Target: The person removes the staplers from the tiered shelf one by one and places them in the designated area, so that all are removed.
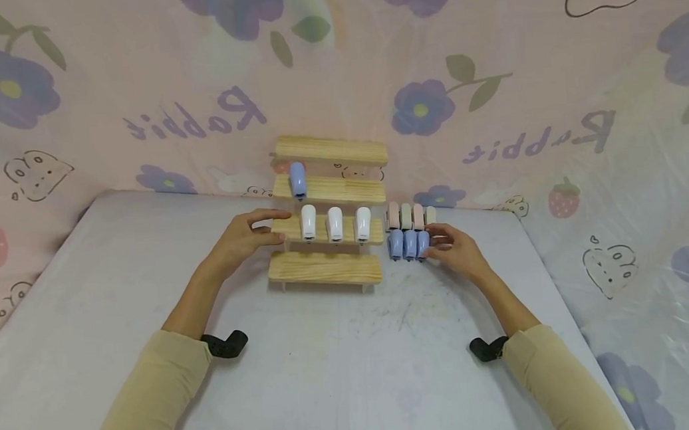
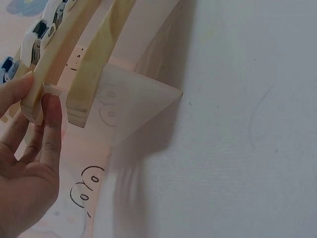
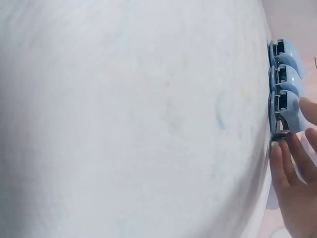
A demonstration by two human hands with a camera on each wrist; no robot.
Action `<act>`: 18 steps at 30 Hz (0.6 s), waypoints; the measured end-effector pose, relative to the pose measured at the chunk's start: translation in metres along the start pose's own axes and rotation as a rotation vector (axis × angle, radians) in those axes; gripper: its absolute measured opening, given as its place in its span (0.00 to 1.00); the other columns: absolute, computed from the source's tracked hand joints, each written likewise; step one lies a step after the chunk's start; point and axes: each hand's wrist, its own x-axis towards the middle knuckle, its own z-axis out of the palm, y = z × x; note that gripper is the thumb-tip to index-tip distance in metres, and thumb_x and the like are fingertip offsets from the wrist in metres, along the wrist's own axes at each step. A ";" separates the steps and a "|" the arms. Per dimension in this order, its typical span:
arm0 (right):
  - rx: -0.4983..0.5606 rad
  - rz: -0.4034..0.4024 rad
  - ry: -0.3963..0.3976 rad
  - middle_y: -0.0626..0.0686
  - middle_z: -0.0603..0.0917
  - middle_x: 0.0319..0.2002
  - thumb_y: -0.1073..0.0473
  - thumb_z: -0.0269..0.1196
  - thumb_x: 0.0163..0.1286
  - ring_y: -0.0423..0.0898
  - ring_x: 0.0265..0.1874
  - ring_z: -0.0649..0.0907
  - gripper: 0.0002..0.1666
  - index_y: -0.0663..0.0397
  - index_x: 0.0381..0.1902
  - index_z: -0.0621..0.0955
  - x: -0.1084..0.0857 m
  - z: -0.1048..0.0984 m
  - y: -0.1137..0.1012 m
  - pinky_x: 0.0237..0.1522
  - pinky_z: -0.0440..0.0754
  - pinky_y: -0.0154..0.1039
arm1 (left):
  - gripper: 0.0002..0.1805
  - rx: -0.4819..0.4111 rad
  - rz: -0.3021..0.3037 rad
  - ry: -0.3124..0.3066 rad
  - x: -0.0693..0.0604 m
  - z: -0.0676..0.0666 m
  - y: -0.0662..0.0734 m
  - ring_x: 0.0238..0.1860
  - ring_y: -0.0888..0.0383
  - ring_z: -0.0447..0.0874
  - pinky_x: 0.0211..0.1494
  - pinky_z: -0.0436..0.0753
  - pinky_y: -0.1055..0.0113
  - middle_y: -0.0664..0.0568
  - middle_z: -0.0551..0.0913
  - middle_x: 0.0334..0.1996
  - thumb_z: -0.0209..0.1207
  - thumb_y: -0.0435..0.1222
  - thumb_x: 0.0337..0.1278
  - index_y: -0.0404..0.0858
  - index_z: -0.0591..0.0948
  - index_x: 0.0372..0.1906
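A wooden tiered rack (image 1: 324,268) holds one blue stapler (image 1: 298,179) on its second board from the top. Three small white staplers (image 1: 335,223) stand in a row on the board below. My left hand (image 1: 244,240) pinches the left end of that board (image 2: 33,106), thumb above and fingers beneath. To the right of the rack, three blue staplers (image 1: 409,244) sit side by side on the table. My right hand (image 1: 458,250) holds the rightmost blue stapler (image 3: 292,113) at its side, thumb and fingertips against it.
Behind the blue row stand several pink, green and pale staplers (image 1: 406,216). The white-covered table (image 1: 332,376) ends at a printed curtain (image 1: 334,69) at the back and sides. A translucent support (image 2: 133,94) stands under the rack's lowest board.
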 end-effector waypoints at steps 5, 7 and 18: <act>-0.014 -0.061 0.105 0.66 0.79 0.58 0.63 0.70 0.64 0.62 0.58 0.78 0.32 0.66 0.64 0.75 0.006 0.001 0.022 0.58 0.78 0.53 | 0.27 0.006 -0.001 0.001 -0.001 0.000 0.002 0.71 0.43 0.64 0.75 0.60 0.52 0.47 0.66 0.72 0.69 0.32 0.56 0.36 0.79 0.62; 0.010 -0.087 0.133 0.66 0.80 0.57 0.65 0.70 0.64 0.63 0.58 0.78 0.30 0.67 0.63 0.76 0.004 0.000 0.015 0.59 0.76 0.56 | 0.27 0.008 0.002 0.001 -0.002 0.000 0.002 0.71 0.43 0.64 0.74 0.61 0.52 0.47 0.67 0.72 0.69 0.32 0.56 0.36 0.79 0.62; 0.081 -0.210 0.171 0.70 0.79 0.56 0.72 0.68 0.63 0.69 0.55 0.78 0.26 0.74 0.59 0.76 -0.002 0.000 -0.037 0.58 0.74 0.60 | 0.27 0.006 -0.018 0.001 0.000 0.000 0.001 0.70 0.40 0.65 0.74 0.60 0.50 0.47 0.66 0.72 0.68 0.31 0.58 0.35 0.77 0.64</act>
